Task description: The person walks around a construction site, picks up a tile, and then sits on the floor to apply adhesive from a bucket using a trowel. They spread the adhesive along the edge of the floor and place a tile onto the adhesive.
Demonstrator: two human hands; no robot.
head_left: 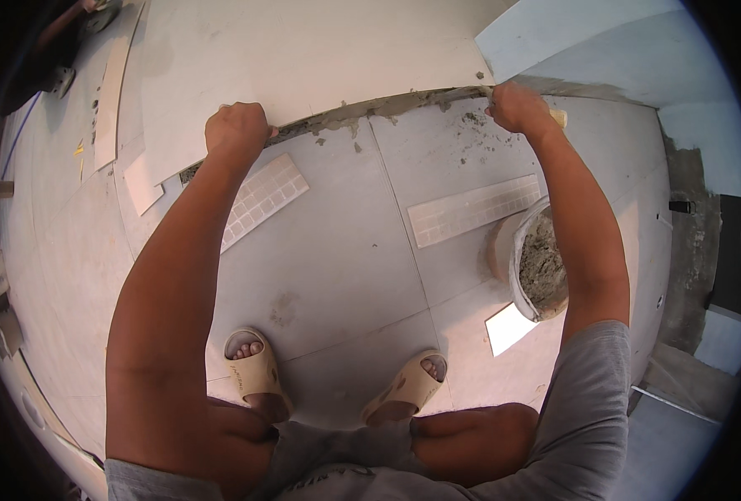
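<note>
A large pale tile (pixel 312 50) lies ahead of me, with wet grey mortar (pixel 387 106) showing along its near edge. My left hand (pixel 238 131) is closed on that edge towards its left part, thumb pointing right. My right hand (pixel 519 108) is closed at the tile's near right corner, beside the wall; its fingertips are partly hidden. A yellowish handle-like piece (pixel 560 118) shows just behind my right wrist, and I cannot make out what it belongs to.
A bucket (pixel 518 275) of mortar stands by my right forearm. Two tile strips with gridded backs (pixel 274 192) (pixel 470 209) lie on the tiled floor (pixel 328 259). A white offcut (pixel 510 329) lies near the bucket. Another person's dark-clothed leg (pixel 40 63) shows at far left.
</note>
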